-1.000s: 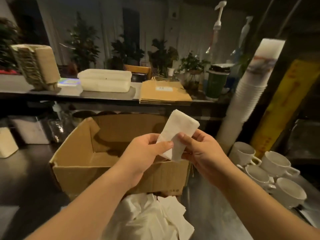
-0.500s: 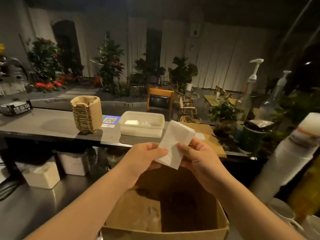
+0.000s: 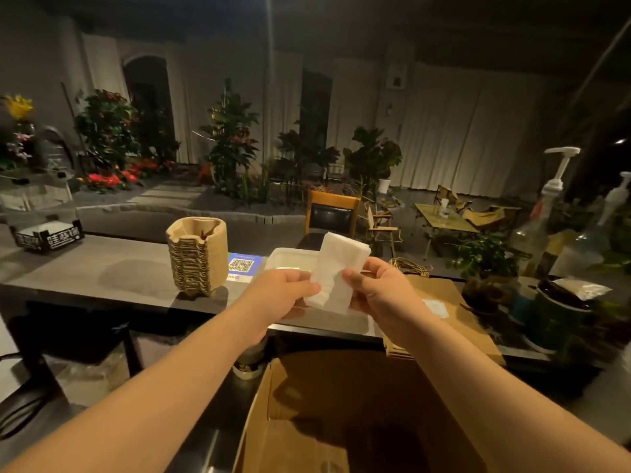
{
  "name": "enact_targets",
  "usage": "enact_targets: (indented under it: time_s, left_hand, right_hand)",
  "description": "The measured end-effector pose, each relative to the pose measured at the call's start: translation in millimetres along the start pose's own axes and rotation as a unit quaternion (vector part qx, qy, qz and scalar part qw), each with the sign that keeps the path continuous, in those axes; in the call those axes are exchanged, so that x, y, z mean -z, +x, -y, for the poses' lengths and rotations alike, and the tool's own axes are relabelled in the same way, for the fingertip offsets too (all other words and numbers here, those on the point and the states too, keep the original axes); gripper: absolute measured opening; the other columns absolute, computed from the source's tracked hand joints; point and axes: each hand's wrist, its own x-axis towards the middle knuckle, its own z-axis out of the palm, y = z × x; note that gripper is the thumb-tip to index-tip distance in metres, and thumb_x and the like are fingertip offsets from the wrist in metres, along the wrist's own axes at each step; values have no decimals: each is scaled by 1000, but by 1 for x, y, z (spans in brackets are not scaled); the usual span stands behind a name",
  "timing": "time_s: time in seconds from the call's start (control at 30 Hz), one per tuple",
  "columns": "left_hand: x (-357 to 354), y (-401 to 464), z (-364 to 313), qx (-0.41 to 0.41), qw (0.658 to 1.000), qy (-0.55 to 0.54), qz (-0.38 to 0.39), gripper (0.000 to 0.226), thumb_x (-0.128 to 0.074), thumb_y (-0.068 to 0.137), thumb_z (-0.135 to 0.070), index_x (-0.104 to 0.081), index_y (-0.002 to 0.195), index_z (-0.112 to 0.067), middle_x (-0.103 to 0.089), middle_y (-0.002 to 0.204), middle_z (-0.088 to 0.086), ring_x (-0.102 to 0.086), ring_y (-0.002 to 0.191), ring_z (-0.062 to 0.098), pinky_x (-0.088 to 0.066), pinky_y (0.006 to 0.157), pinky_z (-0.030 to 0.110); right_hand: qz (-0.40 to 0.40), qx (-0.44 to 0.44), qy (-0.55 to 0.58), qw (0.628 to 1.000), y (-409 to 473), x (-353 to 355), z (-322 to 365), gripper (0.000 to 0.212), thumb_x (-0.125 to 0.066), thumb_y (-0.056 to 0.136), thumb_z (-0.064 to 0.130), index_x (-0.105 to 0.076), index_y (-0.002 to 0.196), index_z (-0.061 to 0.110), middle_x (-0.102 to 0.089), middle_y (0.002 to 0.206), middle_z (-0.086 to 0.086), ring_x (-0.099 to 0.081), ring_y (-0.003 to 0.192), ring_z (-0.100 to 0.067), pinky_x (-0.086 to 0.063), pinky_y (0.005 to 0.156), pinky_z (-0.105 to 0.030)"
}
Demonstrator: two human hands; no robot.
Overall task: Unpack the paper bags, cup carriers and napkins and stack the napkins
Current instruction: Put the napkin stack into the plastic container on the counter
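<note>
Left hand (image 3: 278, 295) and right hand (image 3: 377, 290) pinch one napkin (image 3: 336, 273) — upright (folded).

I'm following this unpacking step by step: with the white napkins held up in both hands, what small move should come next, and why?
Probably carry the white folded paper napkins forward and lower them toward the white plastic container on the grey counter. The left hand and right hand pinch them just in front of that container, above the open cardboard box, so they are already unpacked.
</note>
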Motion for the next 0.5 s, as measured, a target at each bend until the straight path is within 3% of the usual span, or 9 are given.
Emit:
enact_targets:
  time_s: [0.1,0.27,0.5]
  left_hand:
    - [12,26,-5,-23,998,52,-16,19,-69,99,-29,-68,118,-32,-71,107,-8,-67,100,13,-55,78,24]
    - [28,75,-13,-41,994,87,-51,16,-68,99,-27,-70,112,-35,-71,102,-9,-65,98,15,-56,80,30]
    - [37,133,-4,-25,986,153,-56,7,-66,100,-25,-66,104,-31,-70,99,-2,-66,96,21,-57,84,34]
  right_hand:
    - [0,1,-10,1000,31,-5,5,31,-70,93,14,-62,123,17,-70,118,-5,-72,104,-24,-62,87,-44]
    - [-16,-13,-31,999,96,-16,11,23,-70,94,14,-64,116,20,-70,116,-4,-69,104,-24,-61,86,-42]
    - [-4,-32,-63,997,161,-29,-4,25,-69,95,10,-61,117,21,-65,122,-5,-64,114,-30,-53,101,-56]
